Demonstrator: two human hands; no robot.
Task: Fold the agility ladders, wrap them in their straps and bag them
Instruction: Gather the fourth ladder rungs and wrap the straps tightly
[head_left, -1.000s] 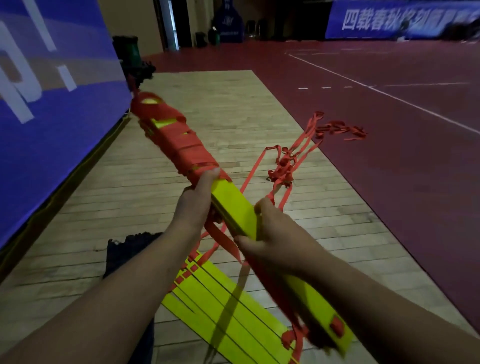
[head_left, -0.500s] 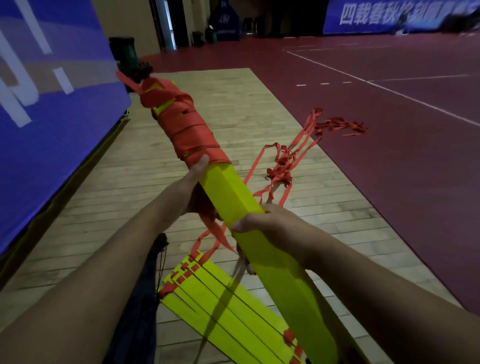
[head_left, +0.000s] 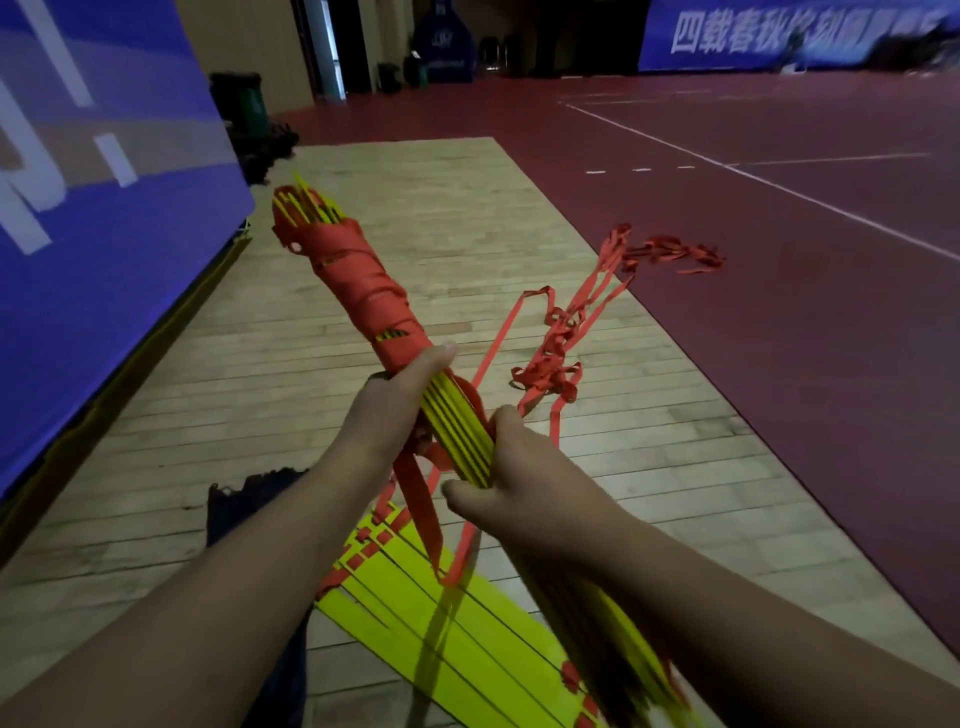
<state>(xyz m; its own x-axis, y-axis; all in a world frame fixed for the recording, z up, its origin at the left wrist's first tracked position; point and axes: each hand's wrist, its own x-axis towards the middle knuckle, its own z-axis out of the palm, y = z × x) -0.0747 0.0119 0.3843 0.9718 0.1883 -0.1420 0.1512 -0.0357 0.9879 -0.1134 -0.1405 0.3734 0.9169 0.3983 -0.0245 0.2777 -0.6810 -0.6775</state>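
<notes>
Ladder bundle (head_left: 460, 431) was held slantwise above the wooden floor (head_left: 441, 208) in the head view. The left hand (head_left: 389, 410) gripped it just below the red strap wrap (head_left: 363, 291). The right hand (head_left: 524, 483) curled round its lower part. Each turn needed pulling taut, overlapping the last. Count: two ladders, one held, one flat ladder (head_left: 447, 629) on the floor.

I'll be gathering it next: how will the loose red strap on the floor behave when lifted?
Probably floppy: the loose red strap lies in curls and loops across the floor. Likely to tangle, since it bunches in heaps. Seemingly light: it looks like thin flat webbing, trailing up to the held bundle.
</notes>
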